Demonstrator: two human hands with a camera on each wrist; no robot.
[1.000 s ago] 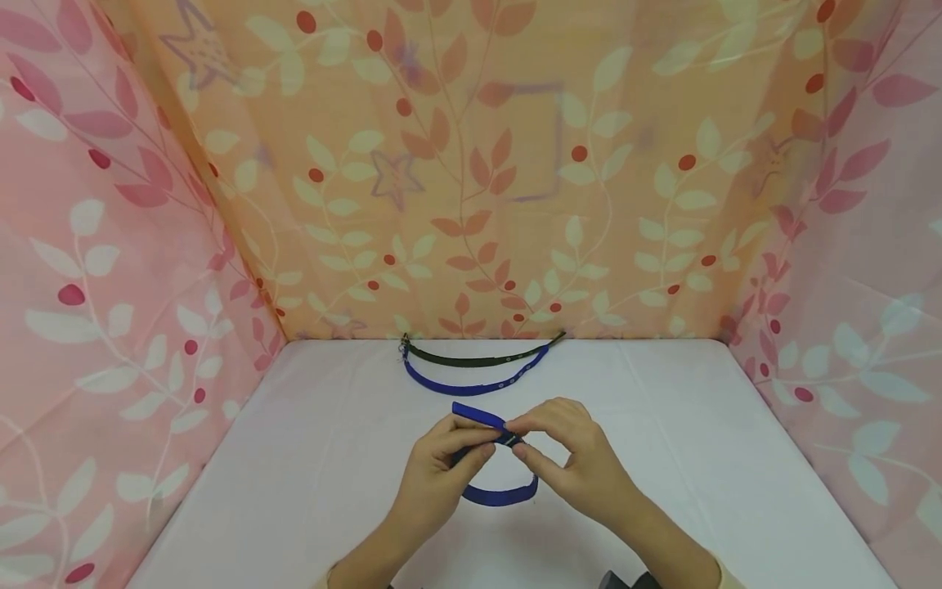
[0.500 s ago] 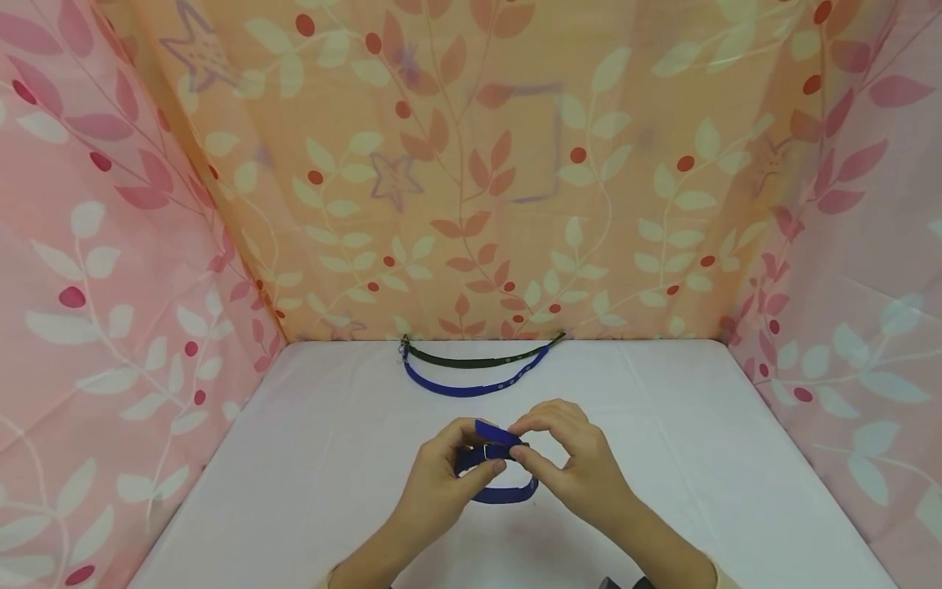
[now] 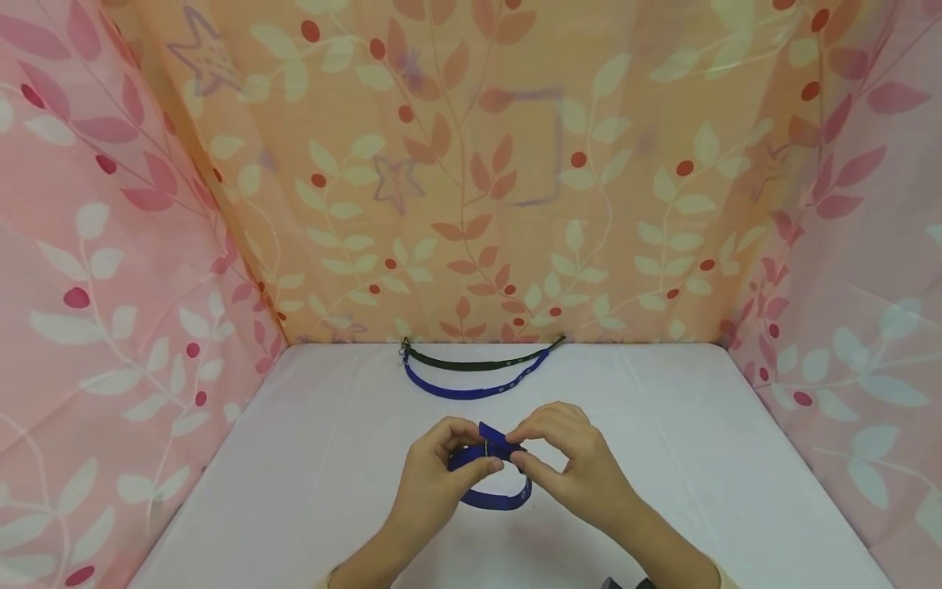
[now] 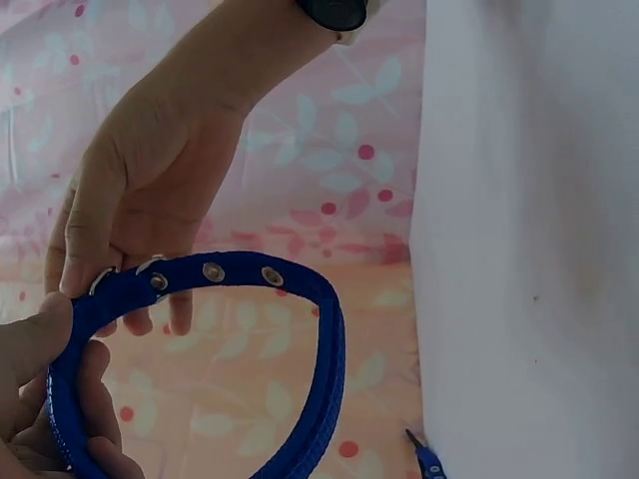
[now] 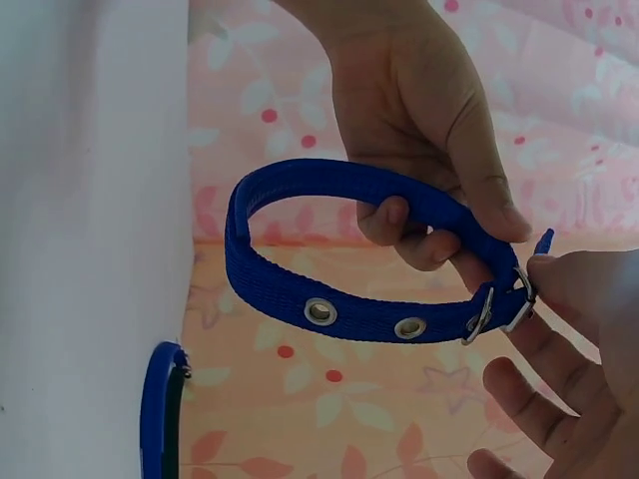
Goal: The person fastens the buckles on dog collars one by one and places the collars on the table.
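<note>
A blue collar (image 3: 495,501) is bent into a loop and held between both hands above the table. Metal eyelets (image 5: 320,312) line its strap, and a metal buckle (image 5: 521,299) and a ring (image 5: 479,317) sit near the fingers. My left hand (image 3: 441,470) grips the band beside the buckle, thumb in front and fingers behind. My right hand (image 3: 577,450) pinches the strap by the buckle between thumb and finger. The strap's free tip (image 3: 489,431) sticks up between the two hands. Fingers partly hide the buckle in the head view.
Toward the back of the white table (image 3: 309,458) lie another blue collar (image 3: 462,394) and a dark green collar (image 3: 464,366). Patterned curtains (image 3: 471,164) enclose the back and both sides. A dark object (image 3: 625,583) shows at the bottom edge.
The strap's tip has shifted right and down and stands more steeply. My left fingers have moved back from the buckle, which now shows. Both hands keep holding the collar.
</note>
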